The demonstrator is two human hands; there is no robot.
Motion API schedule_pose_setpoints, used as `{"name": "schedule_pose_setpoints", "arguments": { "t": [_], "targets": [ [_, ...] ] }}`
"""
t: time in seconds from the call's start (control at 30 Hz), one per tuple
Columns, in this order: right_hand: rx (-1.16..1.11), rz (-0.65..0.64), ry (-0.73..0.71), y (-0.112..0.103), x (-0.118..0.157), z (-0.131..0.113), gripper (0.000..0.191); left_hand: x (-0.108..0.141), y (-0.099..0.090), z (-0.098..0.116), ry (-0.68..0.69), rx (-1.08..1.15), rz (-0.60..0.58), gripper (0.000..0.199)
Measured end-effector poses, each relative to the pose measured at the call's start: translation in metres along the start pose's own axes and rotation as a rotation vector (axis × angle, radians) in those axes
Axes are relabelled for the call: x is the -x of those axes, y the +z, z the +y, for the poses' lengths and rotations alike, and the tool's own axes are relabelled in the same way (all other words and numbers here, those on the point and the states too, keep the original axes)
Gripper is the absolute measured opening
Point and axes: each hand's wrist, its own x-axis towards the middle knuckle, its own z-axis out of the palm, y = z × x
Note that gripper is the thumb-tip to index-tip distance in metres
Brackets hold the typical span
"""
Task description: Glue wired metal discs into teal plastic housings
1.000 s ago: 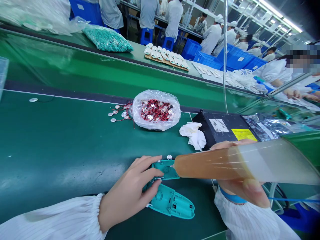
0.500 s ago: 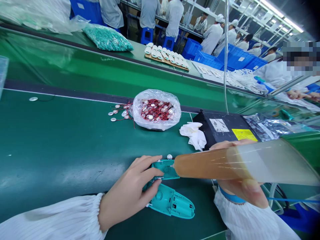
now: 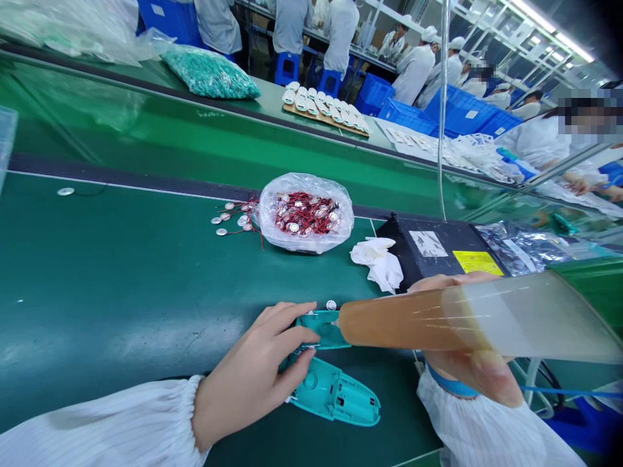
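My left hand (image 3: 260,366) grips a teal plastic shell (image 3: 328,332) at its left end, fingers on its edges. Below it on the green mat lies a second teal shell (image 3: 335,392), close to my thumb; whether the two are joined is hidden. In my right hand (image 3: 479,370) is a large dispensing syringe (image 3: 403,321), lying nearly level and part filled with something amber-brown. Its tip points left, over the right part of the upper shell. Just behind that shell is a small round disc (image 3: 331,305).
A plastic bag (image 3: 270,220) of discs with red wires stands behind, several loose discs (image 3: 224,217) to its left. Crumpled white tissue (image 3: 382,259) lies beside a black box (image 3: 413,240). White parts (image 3: 326,107) and a bag of teal pieces (image 3: 209,72) sit on the raised ledge.
Both hands, the syringe and the shells hold their places. The whole view has shifted very slightly. At the far right, a co-worker's hands have moved a little.
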Motion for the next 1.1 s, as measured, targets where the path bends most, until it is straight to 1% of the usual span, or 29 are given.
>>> {"name": "schedule_pose_setpoints", "arguments": {
  "t": [0.1, 0.17, 0.27, 0.37, 0.43, 0.47, 0.5, 0.53, 0.6, 0.63, 0.7, 0.77, 0.83, 0.9, 1.0, 1.1],
  "targets": [
    [-0.007, -0.034, 0.004, 0.002, 0.0, -0.001, 0.03, 0.0, 0.001, 0.0, -0.001, -0.006, 0.001, 0.018],
    [0.023, -0.032, -0.011, 0.0, 0.0, -0.001, 0.033, 0.0, 0.001, 0.0, -0.002, -0.007, 0.004, 0.018],
    [0.147, -0.08, 0.037, -0.013, -0.002, 0.002, 0.041, 0.0, 0.001, 0.001, -0.001, -0.004, 0.007, 0.018],
    [0.188, -0.139, 0.05, -0.032, -0.003, 0.005, 0.056, 0.0, 0.0, 0.001, -0.005, -0.002, 0.006, 0.019],
    [0.164, -0.161, 0.063, -0.036, -0.004, 0.005, 0.068, 0.0, 0.0, 0.002, -0.006, 0.0, 0.006, 0.019],
    [0.17, -0.162, 0.102, -0.033, -0.004, 0.003, 0.069, 0.0, 0.0, 0.001, -0.005, 0.0, 0.006, 0.019],
    [0.183, -0.139, 0.134, -0.029, -0.003, 0.0, 0.065, 0.0, 0.0, 0.001, -0.004, 0.0, 0.007, 0.019],
    [0.192, -0.108, 0.157, -0.024, -0.003, -0.002, 0.057, 0.0, 0.0, 0.001, -0.003, 0.0, 0.01, 0.019],
    [0.176, -0.049, 0.148, -0.014, -0.001, -0.006, 0.046, 0.0, 0.001, 0.001, 0.002, 0.0, 0.019, 0.019],
    [0.172, -0.053, 0.132, -0.013, -0.001, -0.006, 0.046, 0.0, 0.001, 0.0, 0.001, 0.0, 0.024, 0.019],
    [0.184, -0.079, 0.054, -0.019, 0.0, -0.001, 0.055, 0.0, 0.001, 0.0, 0.001, -0.003, 0.031, 0.019],
    [0.221, -0.102, -0.033, -0.032, 0.002, 0.009, 0.066, 0.0, 0.001, 0.0, -0.001, -0.005, 0.034, 0.019],
    [0.229, -0.134, -0.046, -0.046, 0.004, 0.018, 0.074, 0.0, 0.0, 0.001, -0.002, -0.005, 0.038, 0.019],
    [0.215, -0.142, -0.042, -0.054, 0.006, 0.023, 0.072, 0.0, 0.0, 0.002, -0.003, -0.007, 0.04, 0.019],
    [0.182, -0.12, -0.046, -0.055, 0.009, 0.023, 0.068, 0.0, 0.0, 0.002, -0.001, -0.012, 0.026, 0.019],
    [0.175, -0.129, 0.042, -0.052, 0.009, 0.021, 0.069, 0.001, 0.0, 0.002, -0.004, -0.012, 0.022, 0.019]
  ]
}}
